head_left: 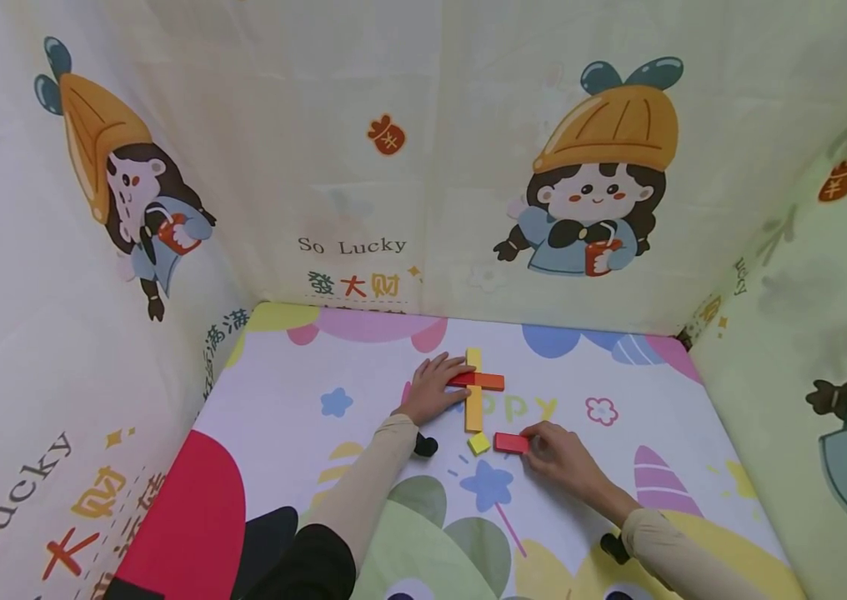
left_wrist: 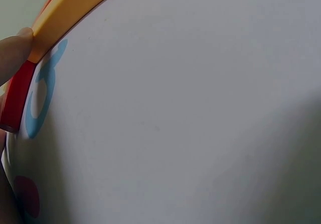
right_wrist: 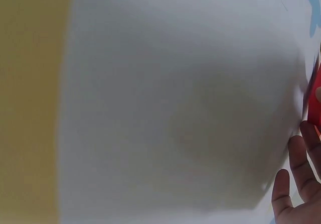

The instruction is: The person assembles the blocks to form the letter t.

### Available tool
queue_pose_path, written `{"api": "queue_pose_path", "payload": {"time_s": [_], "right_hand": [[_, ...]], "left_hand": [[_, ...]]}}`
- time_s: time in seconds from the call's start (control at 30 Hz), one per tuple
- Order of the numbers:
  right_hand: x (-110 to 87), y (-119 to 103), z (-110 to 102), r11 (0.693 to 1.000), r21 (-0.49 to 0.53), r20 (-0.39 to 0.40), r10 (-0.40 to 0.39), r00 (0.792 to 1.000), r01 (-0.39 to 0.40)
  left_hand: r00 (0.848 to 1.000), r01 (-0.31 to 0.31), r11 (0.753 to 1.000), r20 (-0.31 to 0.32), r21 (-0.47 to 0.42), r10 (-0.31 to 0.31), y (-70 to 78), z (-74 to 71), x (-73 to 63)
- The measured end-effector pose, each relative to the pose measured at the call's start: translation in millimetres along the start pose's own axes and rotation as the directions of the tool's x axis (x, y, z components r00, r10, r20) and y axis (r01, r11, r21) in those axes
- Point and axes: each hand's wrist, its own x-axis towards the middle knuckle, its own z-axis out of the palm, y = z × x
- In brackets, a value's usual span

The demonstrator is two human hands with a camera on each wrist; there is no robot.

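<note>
Several flat blocks form a cross on the printed mat: a yellow block (head_left: 473, 358) at the top, a red block (head_left: 461, 379) and an orange block (head_left: 492, 382) across, and a yellow-orange block (head_left: 473, 410) below. My left hand (head_left: 431, 390) rests over the cross's left side, fingers extended by the red block. Its thumb (left_wrist: 15, 53) touches the end of the yellow-orange block in the left wrist view. My right hand (head_left: 560, 454) pinches the right end of a red rectangular block (head_left: 509, 442). Between that block and the cross's foot lies a small yellow block (head_left: 478, 443), turned at an angle.
The mat (head_left: 393, 350) has printed stars, letters and cartoon shapes. Patterned cloth walls (head_left: 453, 167) stand behind it and on both sides. A black strap end (head_left: 426, 446) sticks out at my left wrist, another (head_left: 613, 547) at my right.
</note>
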Motion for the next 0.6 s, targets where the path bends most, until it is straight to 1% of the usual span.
{"api": "queue_pose_path", "payload": {"time_s": [0.3, 0.47, 0.6], "right_hand": [[-2.6, 0.1, 0.1, 0.999, -0.023, -0.007, -0.038, 0.999, 0.038], [-6.7, -1.2, -0.5, 0.998, -0.015, -0.007, -0.063, 0.998, 0.063], [-9.5, -1.9, 0.0, 0.997, -0.014, -0.012, -0.081, 0.997, 0.08]], "left_hand": [[1.0, -0.013, 1.0, -0.011, 0.011, 0.013, -3.0, 1.1, 2.3], [1.0, 0.001, 1.0, 0.011, 0.003, -0.001, -0.3, -1.3, 0.9], [1.0, 0.006, 1.0, 0.022, 0.013, -0.007, 0.9, -2.7, -0.4]]}}
